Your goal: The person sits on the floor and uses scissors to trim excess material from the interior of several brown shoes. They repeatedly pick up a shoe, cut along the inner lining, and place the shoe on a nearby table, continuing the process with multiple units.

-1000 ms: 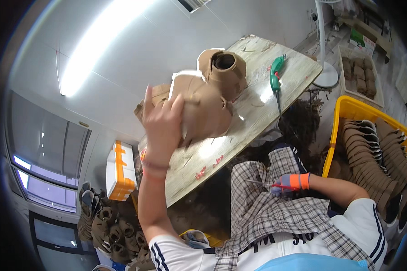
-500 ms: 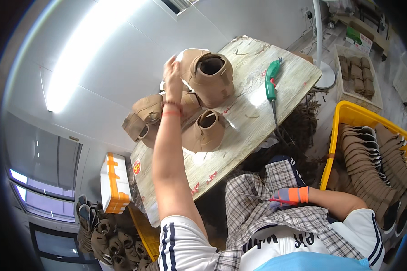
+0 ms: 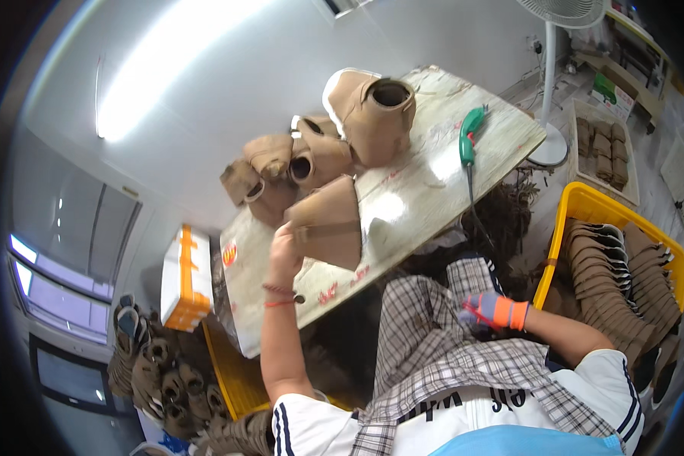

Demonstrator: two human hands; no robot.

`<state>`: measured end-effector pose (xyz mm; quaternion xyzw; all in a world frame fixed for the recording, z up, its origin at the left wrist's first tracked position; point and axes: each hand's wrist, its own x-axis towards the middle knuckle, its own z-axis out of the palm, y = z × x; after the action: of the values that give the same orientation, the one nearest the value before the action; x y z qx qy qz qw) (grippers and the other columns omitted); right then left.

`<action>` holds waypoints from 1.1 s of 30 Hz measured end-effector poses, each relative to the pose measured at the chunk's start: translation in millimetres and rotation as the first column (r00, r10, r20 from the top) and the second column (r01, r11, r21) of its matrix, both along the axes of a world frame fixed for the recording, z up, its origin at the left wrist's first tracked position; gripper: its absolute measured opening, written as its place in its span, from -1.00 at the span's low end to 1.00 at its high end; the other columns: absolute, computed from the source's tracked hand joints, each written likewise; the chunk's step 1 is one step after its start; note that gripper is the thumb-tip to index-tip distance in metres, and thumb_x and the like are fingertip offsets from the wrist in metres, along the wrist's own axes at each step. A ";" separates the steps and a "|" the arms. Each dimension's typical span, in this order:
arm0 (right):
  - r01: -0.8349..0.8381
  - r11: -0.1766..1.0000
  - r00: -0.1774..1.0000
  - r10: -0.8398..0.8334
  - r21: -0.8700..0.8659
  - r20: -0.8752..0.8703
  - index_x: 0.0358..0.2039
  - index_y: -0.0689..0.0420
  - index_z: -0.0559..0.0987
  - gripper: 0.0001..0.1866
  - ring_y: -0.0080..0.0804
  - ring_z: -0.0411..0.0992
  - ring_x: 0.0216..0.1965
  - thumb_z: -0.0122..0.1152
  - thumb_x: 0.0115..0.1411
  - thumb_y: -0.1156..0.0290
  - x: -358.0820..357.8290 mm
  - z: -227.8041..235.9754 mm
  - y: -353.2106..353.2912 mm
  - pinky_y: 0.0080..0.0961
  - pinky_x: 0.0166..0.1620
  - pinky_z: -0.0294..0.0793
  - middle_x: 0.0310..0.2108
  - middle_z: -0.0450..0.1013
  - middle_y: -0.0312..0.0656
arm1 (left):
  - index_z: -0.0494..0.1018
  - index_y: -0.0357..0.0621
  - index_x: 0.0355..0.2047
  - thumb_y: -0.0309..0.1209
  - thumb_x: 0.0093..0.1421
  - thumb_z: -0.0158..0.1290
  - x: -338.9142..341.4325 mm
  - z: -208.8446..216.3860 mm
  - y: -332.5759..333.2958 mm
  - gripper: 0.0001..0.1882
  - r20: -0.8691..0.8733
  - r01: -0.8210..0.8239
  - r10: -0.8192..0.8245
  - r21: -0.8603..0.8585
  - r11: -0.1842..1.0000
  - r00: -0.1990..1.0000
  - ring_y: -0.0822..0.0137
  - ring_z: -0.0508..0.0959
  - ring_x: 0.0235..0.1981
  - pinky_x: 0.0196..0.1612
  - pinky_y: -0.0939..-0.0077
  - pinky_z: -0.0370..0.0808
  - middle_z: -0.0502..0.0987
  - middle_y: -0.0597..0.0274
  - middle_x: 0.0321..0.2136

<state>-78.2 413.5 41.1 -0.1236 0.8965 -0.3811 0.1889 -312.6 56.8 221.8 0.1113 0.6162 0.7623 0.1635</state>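
**Tan boot upper lifted in left hand, right hand gloved on lap**

Tan boot upper (image 3: 328, 220) is gripped by the left hand (image 3: 285, 254), fingers closed on its lower left edge. Piece is held up off the table, tilted, wide end down-right, in front of the near part of the worktop. Red cord bracelets on that wrist.

Right hand (image 3: 485, 310) wears a grey glove with an orange cuff. It rests on the plaid cloth (image 3: 441, 342) across the lap, well apart from the upper. Fingers look curled; can't tell if they grip anything.

Outward:
- Pale wooden table (image 3: 418, 197), worn surface, runs diagonally away from the person.
- Pile of tan boot uppers (image 3: 304, 156) at the far side of the table, just beyond the held one. Largest one (image 3: 376, 114) sits on top at the right, round opening facing the camera.
- Green-handled tool (image 3: 471, 137) lies on the table's right end, cord trailing off the edge.
- Yellow crate (image 3: 585, 209) to the right of the person, packed with brown flat pieces (image 3: 612, 273).
- White and orange box (image 3: 184, 277) off the table's left end.
- More brown boots (image 3: 148, 372) heaped on the floor lower left.
- White pedestal fan (image 3: 551, 91) stands past the table's right end.
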 end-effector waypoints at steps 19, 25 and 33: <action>-0.246 0.914 0.784 0.384 0.323 -0.488 -0.29 0.05 0.54 -0.62 -0.19 0.42 -0.21 0.39 -0.18 0.27 -23.4 35.1 -70.4 -0.31 -0.14 0.37 -0.33 0.45 -0.19 | 0.19 -0.08 0.22 -0.27 0.23 0.15 308.3 -231.0 -33.8 -0.39 0.437 -0.444 0.307 0.254 0.859 0.845 0.20 0.40 0.10 0.14 0.22 0.42 0.38 0.19 0.10; -0.259 0.873 0.767 0.446 0.413 -0.462 -0.28 0.05 0.55 -0.63 -0.18 0.44 -0.25 0.40 -0.15 0.26 -31.5 32.7 -85.1 -0.32 -0.16 0.40 -0.34 0.47 -0.19 | 0.12 -0.07 0.27 -0.09 0.41 -0.31 307.2 -234.9 -28.0 -0.48 0.712 -0.606 0.244 0.310 0.733 0.659 0.19 0.30 0.21 0.24 0.20 0.28 0.27 0.19 0.22; -0.242 0.888 0.862 0.382 0.392 -0.333 -0.30 0.02 0.56 -0.66 -0.18 0.49 -0.29 0.40 -0.14 0.28 -33.8 36.4 -61.9 -0.29 -0.20 0.46 -0.40 0.51 -0.17 | 0.18 -0.07 0.24 -0.08 0.40 -0.28 319.8 -267.6 -39.4 -0.49 0.758 -0.630 0.180 0.358 0.689 0.627 0.18 0.35 0.17 0.21 0.20 0.32 0.32 0.18 0.18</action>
<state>-112.0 351.6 77.4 -0.3103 0.9350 -0.1524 0.0795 7.2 17.5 -45.8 -0.2763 0.2504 0.9169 0.1424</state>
